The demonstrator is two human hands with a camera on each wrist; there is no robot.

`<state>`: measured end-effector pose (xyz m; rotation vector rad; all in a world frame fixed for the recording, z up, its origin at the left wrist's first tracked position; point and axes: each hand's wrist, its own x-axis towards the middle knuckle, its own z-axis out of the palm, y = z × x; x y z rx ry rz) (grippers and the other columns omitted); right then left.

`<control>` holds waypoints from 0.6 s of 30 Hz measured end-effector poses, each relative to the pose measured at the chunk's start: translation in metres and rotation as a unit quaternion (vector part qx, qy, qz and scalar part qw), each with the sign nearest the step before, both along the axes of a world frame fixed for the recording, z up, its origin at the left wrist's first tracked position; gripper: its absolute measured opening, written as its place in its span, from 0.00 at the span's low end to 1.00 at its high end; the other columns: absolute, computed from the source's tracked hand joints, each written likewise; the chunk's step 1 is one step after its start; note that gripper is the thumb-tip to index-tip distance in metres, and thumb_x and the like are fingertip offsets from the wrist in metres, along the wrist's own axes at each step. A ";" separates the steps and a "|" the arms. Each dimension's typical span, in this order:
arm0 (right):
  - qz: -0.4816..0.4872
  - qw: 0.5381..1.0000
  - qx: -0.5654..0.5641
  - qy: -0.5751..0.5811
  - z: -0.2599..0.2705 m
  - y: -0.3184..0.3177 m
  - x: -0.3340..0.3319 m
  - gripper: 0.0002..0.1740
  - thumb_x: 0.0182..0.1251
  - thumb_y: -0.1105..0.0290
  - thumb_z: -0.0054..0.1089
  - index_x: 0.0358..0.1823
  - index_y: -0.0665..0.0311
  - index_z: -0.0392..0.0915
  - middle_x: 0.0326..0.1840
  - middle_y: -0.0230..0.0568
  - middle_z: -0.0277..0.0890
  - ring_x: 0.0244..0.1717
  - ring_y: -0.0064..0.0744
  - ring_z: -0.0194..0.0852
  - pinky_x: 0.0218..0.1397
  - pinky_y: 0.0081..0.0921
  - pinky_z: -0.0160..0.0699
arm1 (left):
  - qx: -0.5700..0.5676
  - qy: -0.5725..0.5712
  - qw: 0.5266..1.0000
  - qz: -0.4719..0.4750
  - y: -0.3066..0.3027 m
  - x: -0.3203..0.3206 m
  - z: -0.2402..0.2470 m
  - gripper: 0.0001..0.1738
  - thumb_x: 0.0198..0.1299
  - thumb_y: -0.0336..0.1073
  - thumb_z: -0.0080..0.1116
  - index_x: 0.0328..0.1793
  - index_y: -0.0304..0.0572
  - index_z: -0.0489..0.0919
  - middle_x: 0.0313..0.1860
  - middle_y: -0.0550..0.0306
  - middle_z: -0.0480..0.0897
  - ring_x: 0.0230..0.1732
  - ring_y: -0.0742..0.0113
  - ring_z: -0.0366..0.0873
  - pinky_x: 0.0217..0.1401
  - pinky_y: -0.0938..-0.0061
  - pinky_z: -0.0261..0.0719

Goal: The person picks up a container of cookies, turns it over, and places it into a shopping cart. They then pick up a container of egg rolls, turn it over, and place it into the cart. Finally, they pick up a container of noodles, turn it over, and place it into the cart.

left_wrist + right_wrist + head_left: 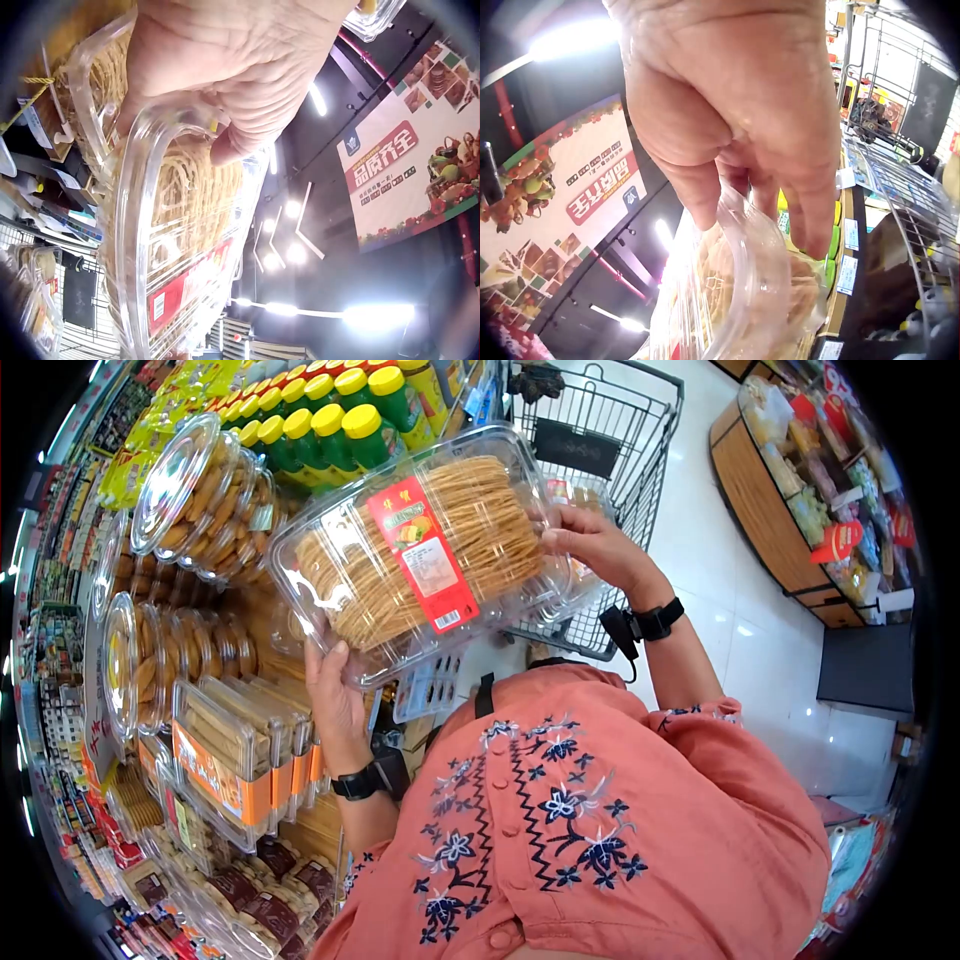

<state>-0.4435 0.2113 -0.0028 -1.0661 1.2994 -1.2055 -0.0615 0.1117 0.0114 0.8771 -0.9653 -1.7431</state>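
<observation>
A clear plastic clamshell box (pixel 490 510) of thin golden-brown strands, like fried noodles, is held up before the chest. Across its lid runs a red label (pixel 418 550) with a white panel and barcode. My left hand (pixel 335 695) grips the near left corner, its thumb on the lid in the left wrist view. At the opposite end my right hand (pixel 600 545) pinches the box's edge. The right wrist view shows the thumb on one side of the clear rim and the fingers on the other. The box hangs tilted above the display shelf's edge.
A metal shopping cart (pixel 650 470) with clear packages inside stands beyond the right hand. Left are round tubs of cookies (pixel 180 655), flat boxes with orange labels (pixel 225 760) and green bottles with yellow caps (pixel 310 445). A wooden display stand (pixel 770 510) is across the tiled floor.
</observation>
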 end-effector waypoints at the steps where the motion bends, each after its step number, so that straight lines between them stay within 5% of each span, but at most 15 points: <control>1: -0.002 1.000 -0.003 -0.011 0.002 -0.002 0.001 0.28 0.73 0.59 0.62 0.68 0.66 0.74 0.63 0.35 0.75 0.60 0.24 0.71 0.65 0.25 0.70 | 0.008 0.000 1.000 0.002 0.000 0.004 -0.004 0.32 0.67 0.24 0.52 0.78 0.37 0.64 0.64 0.58 0.75 0.58 0.71 0.76 0.62 0.73 0.77; 4: 0.004 0.999 0.014 -0.035 0.001 -0.004 0.003 0.27 0.73 0.58 0.63 0.66 0.67 0.75 0.58 0.32 0.77 0.56 0.21 0.72 0.61 0.24 0.72 | 0.038 -0.027 0.998 0.046 0.001 0.006 -0.011 0.26 0.68 0.26 0.54 0.73 0.39 0.69 0.47 0.62 0.79 0.41 0.76 0.76 0.42 0.80 0.77; 7: 0.003 0.999 0.042 -0.013 0.004 -0.007 0.002 0.24 0.71 0.57 0.64 0.60 0.66 0.79 0.51 0.28 0.77 0.50 0.19 0.72 0.55 0.22 0.74 | 0.058 -0.056 0.996 0.030 0.005 0.012 -0.019 0.29 0.67 0.26 0.53 0.75 0.40 0.68 0.43 0.64 0.76 0.34 0.77 0.73 0.35 0.82 0.73; 10: 0.017 0.999 0.044 -0.016 0.000 -0.016 0.003 0.19 0.72 0.54 0.63 0.50 0.64 0.82 0.49 0.30 0.77 0.50 0.18 0.72 0.55 0.21 0.73 | 0.054 -0.101 0.992 0.060 0.013 0.010 -0.017 0.26 0.67 0.29 0.53 0.72 0.38 0.69 0.47 0.63 0.77 0.41 0.75 0.76 0.43 0.77 0.78; 13: 0.033 0.995 0.088 -0.015 0.017 -0.030 0.011 0.18 0.73 0.54 0.62 0.48 0.62 0.81 0.54 0.33 0.77 0.53 0.19 0.72 0.58 0.22 0.73 | 0.038 -0.075 0.993 0.084 0.016 0.022 -0.032 0.25 0.68 0.29 0.50 0.72 0.36 0.70 0.51 0.60 0.79 0.45 0.73 0.77 0.46 0.76 0.79; 18: 0.055 0.997 0.018 -0.047 0.009 -0.069 0.022 0.17 0.75 0.54 0.59 0.49 0.61 0.76 0.45 0.27 0.75 0.45 0.15 0.69 0.49 0.17 0.69 | 0.019 -0.068 0.985 0.155 0.016 0.020 -0.025 0.25 0.68 0.29 0.50 0.71 0.35 0.70 0.58 0.55 0.79 0.53 0.67 0.79 0.53 0.71 0.81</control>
